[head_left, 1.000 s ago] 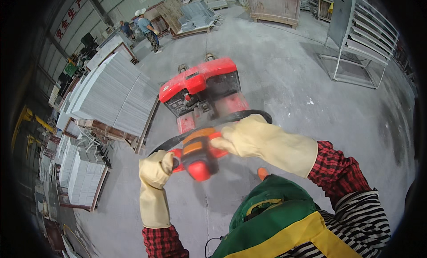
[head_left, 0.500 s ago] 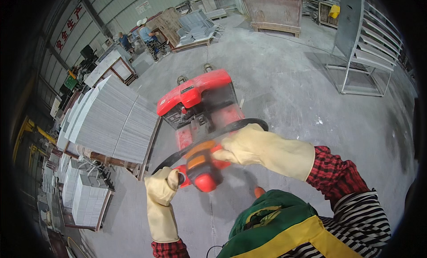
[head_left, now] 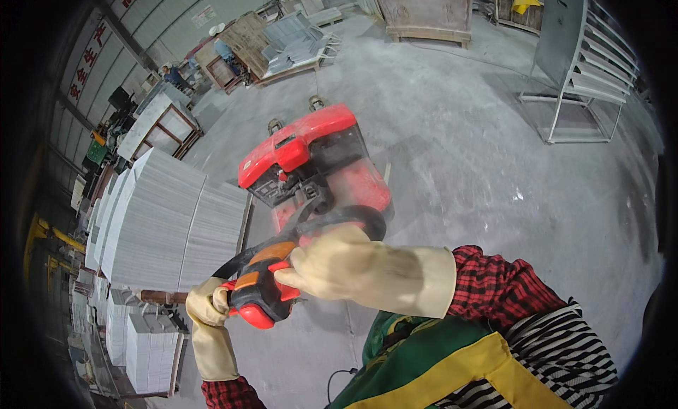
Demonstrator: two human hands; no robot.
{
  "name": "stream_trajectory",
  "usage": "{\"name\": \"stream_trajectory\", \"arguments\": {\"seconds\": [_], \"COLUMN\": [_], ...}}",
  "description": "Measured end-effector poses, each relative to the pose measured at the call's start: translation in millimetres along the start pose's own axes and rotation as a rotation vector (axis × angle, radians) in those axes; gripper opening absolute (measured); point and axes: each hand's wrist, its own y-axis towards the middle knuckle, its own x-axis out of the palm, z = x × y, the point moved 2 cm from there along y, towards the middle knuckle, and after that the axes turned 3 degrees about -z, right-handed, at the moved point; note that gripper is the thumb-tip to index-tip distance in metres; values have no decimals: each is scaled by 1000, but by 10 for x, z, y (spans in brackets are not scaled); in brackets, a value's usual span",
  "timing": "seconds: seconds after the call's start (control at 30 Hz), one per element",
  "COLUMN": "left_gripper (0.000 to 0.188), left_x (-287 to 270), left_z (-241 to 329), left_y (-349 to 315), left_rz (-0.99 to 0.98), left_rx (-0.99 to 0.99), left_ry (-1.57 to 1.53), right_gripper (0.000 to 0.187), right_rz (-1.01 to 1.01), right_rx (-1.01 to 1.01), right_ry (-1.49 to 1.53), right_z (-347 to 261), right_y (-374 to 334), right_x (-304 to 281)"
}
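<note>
In front of me stands a red electric pallet truck [head_left: 304, 144], its black, orange and red control handle [head_left: 260, 289] tilted toward me and to the left. My left hand [head_left: 207, 304], in a cream rubber glove, is closed round the left grip of that handle. On the other side my right hand [head_left: 332, 264], gloved the same way, wraps the right grip, its fingers partly hidden by the glove's back. The black loop of the handle arm runs between both hands up to the red body.
Tall stacks of pale grey slabs [head_left: 159, 225] stand close on the left, with lower stacks [head_left: 152, 349] nearer me. A metal rack [head_left: 590, 70] is at far right, a wooden crate [head_left: 424, 14] at the back. Two people work far left; one is in blue [head_left: 173, 76].
Both hands have swung the control handle to the left and slightly down. The truck and surroundings have shifted a little left in view.
</note>
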Motion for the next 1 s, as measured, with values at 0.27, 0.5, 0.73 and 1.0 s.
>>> {"name": "stream_trajectory", "arguments": {"seconds": [0.27,0.5,0.73,1.0], "left_gripper": [55,16,32,28], "left_x": [625,1425,2178,2385], "left_z": [-1351,-1218,-1005,-928], "left_y": [666,708,864,882], "left_rz": [-106,-113,58,121], "left_rx": [391,362,224,256], "left_ry": [455,595,522,689], "right_gripper": [33,24,18,26], "right_rz": [-343,-521,-72,-193], "right_rx": [233,171,-31,44], "right_ry": [148,139,116,130], "right_z": [511,1118,1986,2349], "right_y": [145,-133,-487,-325], "right_x": [780,1463,1786,2029]}}
